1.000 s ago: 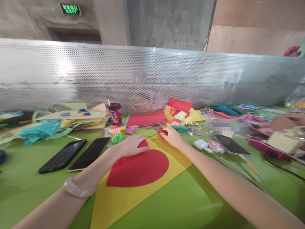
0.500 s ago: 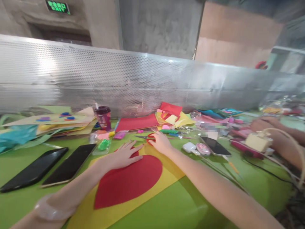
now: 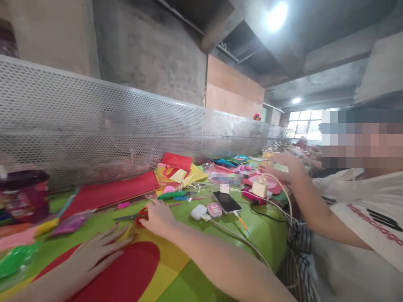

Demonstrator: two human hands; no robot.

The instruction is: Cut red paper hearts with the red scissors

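Observation:
My left hand (image 3: pixel 94 251) lies flat with its fingers spread on a red paper heart (image 3: pixel 138 268). Under the heart is a sheet of yellow paper (image 3: pixel 174 262), set on the green tabletop. Just past the heart's far edge, my right hand (image 3: pixel 159 216) has its fingers closed on the red handles of a pair of scissors (image 3: pixel 126 217). The blades point left and rest low over the table. Part of the handles is hidden by my fingers.
Beyond my hands lie red paper (image 3: pixel 116 191) and yellow scraps (image 3: pixel 195 176). A purple cup (image 3: pixel 25 197) stands left. To the right are an earphone case (image 3: pixel 199 212), a phone (image 3: pixel 228 202), cables and a charger (image 3: pixel 260 187). A person (image 3: pixel 346 235) sits at the right.
The view has swung to the right, bringing the seated person into sight and moving the two phones at left out of view. My hands keep about the same places on the paper and scissors.

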